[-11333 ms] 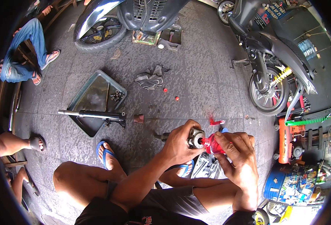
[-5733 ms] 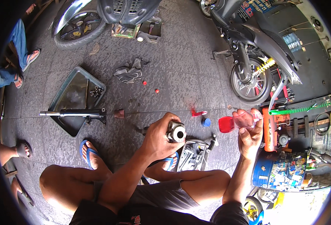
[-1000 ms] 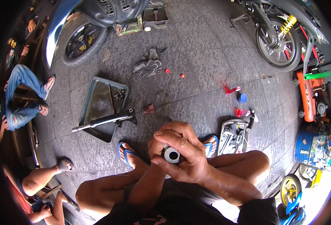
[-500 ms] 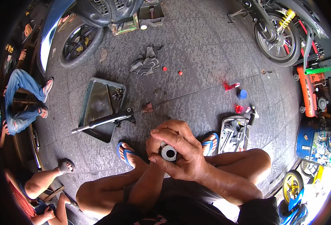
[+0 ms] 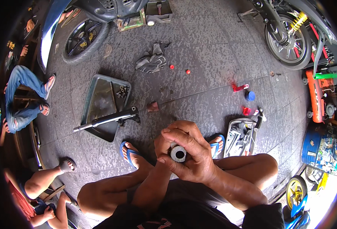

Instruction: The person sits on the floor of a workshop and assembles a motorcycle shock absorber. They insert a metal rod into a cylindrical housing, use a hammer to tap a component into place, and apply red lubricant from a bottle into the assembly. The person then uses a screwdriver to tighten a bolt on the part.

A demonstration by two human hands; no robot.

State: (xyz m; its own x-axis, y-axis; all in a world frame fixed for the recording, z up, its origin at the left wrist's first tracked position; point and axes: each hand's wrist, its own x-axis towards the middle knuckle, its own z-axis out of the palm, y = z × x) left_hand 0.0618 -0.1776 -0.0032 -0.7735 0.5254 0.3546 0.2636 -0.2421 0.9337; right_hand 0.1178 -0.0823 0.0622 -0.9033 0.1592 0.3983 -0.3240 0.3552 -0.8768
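Note:
Between my knees, both hands are closed around an upright metal tube [image 5: 174, 155], its round grey end with a dark bore facing up. My right hand [image 5: 196, 154] wraps over it from the right, thumb and fingers curled round the end. My left hand [image 5: 160, 145] grips from the left, pressed against the right one and partly covered by it. Most of the tube is hidden under my hands. To the left, a motorcycle fork leg [image 5: 106, 120] with a shiny tube and black lower part lies across a dark tray [image 5: 85, 100], which also holds a thin rod and small parts.
A tool case [image 5: 229, 133] stands by my right foot, near a blue cap [image 5: 250, 95] and red pieces [image 5: 239, 87]. A grey cloth [image 5: 151, 62] and red caps [image 5: 188, 71] lie ahead. Motorcycles stand at both far sides. Other people sit along the left.
My hands and the tube have shifted slightly right in the picture, and the surroundings have shifted a little as well. The two-handed grip looks the same.

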